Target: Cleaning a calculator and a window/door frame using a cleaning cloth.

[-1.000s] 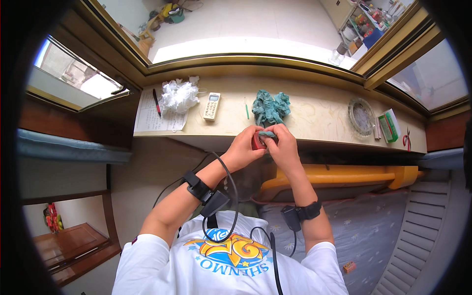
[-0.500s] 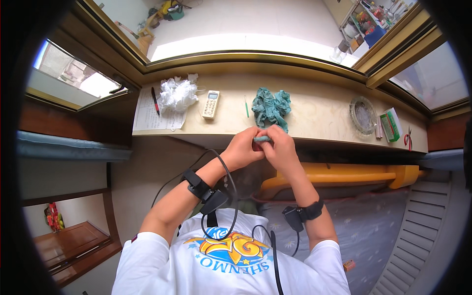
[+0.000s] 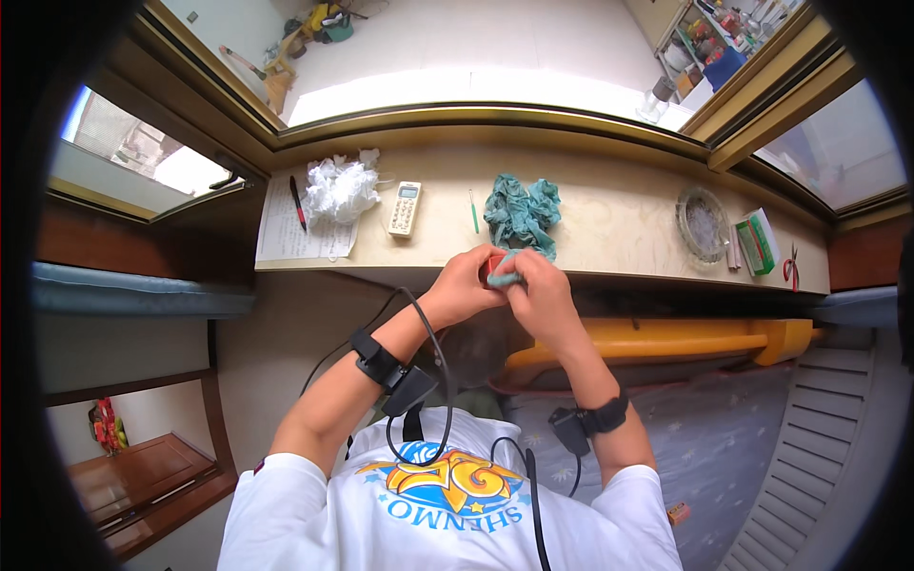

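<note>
Just in front of the sill's near edge, my left hand [image 3: 462, 288] is closed around a small red object [image 3: 493, 265], mostly hidden by my fingers. My right hand [image 3: 541, 297] pinches a piece of teal cloth [image 3: 505, 279] against the red object's near side. Beyond my hands lies a crumpled teal heap [image 3: 521, 209] of thin, wrinkled material; whether the piece in my fingers joins it, I cannot tell. To the heap's left is a thin tool with a green handle [image 3: 475, 219].
The sill [image 3: 609, 228] also carries a cordless phone handset [image 3: 405, 209], crumpled white tissue [image 3: 343, 190], a pen [image 3: 298, 204] on written paper [image 3: 276, 238], a glass ashtray [image 3: 703, 226], a green-and-white box [image 3: 755, 243] and red-handled scissors [image 3: 791, 270]. A window frame [image 3: 495, 112] borders the far side.
The red object now shows between my hands. My right hand has shifted slightly with the teal cloth, which now lies over the red object's near side.
</note>
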`<state>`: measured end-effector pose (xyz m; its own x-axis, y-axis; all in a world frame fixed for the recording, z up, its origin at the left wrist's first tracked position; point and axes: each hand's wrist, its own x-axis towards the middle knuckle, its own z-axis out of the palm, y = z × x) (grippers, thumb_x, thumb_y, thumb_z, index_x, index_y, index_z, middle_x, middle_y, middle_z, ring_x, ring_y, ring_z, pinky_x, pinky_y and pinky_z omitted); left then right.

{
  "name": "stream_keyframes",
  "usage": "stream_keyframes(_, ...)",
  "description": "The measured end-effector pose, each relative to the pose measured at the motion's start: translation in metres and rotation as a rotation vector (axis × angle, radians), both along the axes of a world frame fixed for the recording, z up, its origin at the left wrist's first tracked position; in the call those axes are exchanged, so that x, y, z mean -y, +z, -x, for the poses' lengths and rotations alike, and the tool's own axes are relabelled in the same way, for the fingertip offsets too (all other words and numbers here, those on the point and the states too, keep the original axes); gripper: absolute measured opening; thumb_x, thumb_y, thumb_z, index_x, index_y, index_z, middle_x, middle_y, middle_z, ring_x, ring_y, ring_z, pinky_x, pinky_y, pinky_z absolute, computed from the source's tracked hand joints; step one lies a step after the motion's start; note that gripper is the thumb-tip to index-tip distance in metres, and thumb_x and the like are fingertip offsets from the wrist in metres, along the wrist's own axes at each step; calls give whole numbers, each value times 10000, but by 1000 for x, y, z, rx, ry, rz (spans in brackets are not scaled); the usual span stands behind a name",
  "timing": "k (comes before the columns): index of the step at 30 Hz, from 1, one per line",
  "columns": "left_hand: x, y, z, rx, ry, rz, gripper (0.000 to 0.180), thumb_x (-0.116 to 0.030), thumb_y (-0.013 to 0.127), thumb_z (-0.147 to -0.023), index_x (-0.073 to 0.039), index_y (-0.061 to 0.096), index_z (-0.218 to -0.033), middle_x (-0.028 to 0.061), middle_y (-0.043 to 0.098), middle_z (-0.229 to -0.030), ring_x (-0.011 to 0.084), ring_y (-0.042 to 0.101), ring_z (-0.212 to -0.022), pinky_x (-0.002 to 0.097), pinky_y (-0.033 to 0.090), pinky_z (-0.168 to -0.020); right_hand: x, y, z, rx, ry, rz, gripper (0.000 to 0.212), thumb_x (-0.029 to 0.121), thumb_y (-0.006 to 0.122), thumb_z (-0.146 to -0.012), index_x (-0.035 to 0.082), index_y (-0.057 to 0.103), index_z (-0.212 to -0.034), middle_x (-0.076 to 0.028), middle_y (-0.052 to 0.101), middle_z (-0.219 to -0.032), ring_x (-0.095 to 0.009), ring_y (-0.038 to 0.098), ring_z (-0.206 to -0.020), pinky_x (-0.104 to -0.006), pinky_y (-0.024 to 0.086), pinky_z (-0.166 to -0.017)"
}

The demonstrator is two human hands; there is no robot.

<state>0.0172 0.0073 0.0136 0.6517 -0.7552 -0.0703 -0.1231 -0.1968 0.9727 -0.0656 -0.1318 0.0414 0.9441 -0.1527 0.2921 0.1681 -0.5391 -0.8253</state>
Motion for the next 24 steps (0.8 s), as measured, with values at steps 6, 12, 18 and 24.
stream_keyframes(6,8,16,8,31,-61,-91,459,-97,730,-697,-8,552,-1110,48,623,-907,95,578,-812,259,490,-732,11,-6,-12,22,-110,20,139,-50,544,-716,-6,595,-838,-154,592,-819,-330,604,-775,-362,489,-697)
stream_keyframes(12,2,5,2,164,-24,34,501,-88,729,-703,-10,534,-1158,35,606,-904,82,571,-745,237,485,-666,5,-5,1,14,-67,-70,160,-50,538,-699,8,589,-839,-160,583,-829,-366,586,-790,-408,486,-690)
stream_keyframes(18,1,18,-1,-138,4,-25,476,-130,751,-719,-11,543,-1131,72,613,-876,114,593,-677,248,500,-592,8,-8,5,12,-149,-54,118,-46,555,-735,-11,604,-836,-146,597,-819,-294,610,-715,-326,490,-651)
stream_keyframes(24,8,22,1,-208,-59,-10,529,-69,727,-749,-3,480,-1213,36,582,-912,68,558,-696,202,474,-535,17,-1,-8,-50,-235,-112,122,-43,536,-730,9,597,-821,-153,589,-814,-344,599,-757,-385,489,-682)
